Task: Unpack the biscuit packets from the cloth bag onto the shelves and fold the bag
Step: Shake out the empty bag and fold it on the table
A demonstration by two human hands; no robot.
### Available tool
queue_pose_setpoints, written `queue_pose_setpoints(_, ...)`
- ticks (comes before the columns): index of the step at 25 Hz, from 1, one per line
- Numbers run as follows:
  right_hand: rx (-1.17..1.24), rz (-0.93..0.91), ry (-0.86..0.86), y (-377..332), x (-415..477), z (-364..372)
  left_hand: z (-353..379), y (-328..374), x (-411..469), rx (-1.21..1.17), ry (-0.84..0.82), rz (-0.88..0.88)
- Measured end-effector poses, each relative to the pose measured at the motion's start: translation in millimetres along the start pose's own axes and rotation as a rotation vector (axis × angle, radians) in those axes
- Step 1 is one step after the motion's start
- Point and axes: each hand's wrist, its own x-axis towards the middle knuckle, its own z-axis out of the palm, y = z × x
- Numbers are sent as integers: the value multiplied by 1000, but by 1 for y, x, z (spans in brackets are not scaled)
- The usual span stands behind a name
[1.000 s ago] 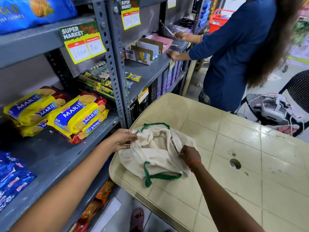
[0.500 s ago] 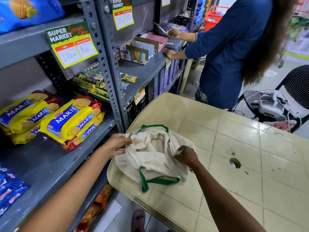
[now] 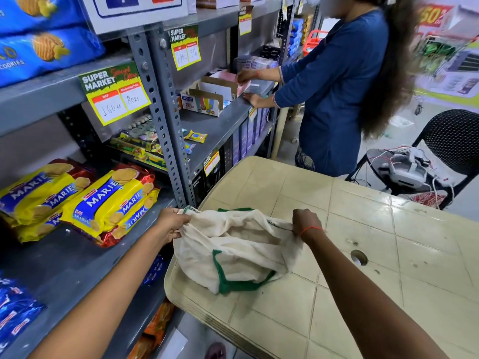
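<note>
The cloth bag [image 3: 233, 244] has been pulled wider at the counter's [image 3: 363, 294] left edge, clamped by left hand [image 3: 172, 224] and right hand [image 3: 305, 222]. Marie packets [image 3: 108, 203] are shelved; folding likely follows.

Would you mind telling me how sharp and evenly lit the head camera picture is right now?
Head view: the cloth bag, both hands and the Marie packets are sharp under soft, even light; the wide lens bends the shelf uprights; the posters at the upper right are smeared; faint glare sits on the table.

Bare forearms; red thread bracelet [image 3: 312, 230], right wrist
</note>
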Motion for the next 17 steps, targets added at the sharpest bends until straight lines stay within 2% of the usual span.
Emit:
queue_pose_setpoints(6, 185, -31, -96, 13, -16, 5, 3, 6, 0, 42, -4, 1)
queue_pose_setpoints(7, 223, -45, -57, 14, -18, 8, 3, 5, 1, 46, -2, 2)
queue_pose_setpoints(9, 309, -43, 129, 14, -20, 4, 3, 6, 2, 41, -13, 0)
queue_pose_setpoints(11, 497, 87, 258, 10, -14, -10, 3, 11, 2, 29, -20, 14)
queue_pose_setpoints(13, 918, 306, 155, 2, -5, -26, 4, 18, 3, -3, -33, 34)
queue_pose_setpoints(15, 1340, 415, -79, -9, -6, -44, 10, 31, 0, -46, -46, 41)
queue_pose_setpoints(16, 1340, 367, -131, -13, -2, -50, 15, 38, -2, -72, -49, 45)
queue_pose_setpoints(17, 1228, 287, -163, -19, -1, -57, 21, 45, -4, -97, -58, 51)
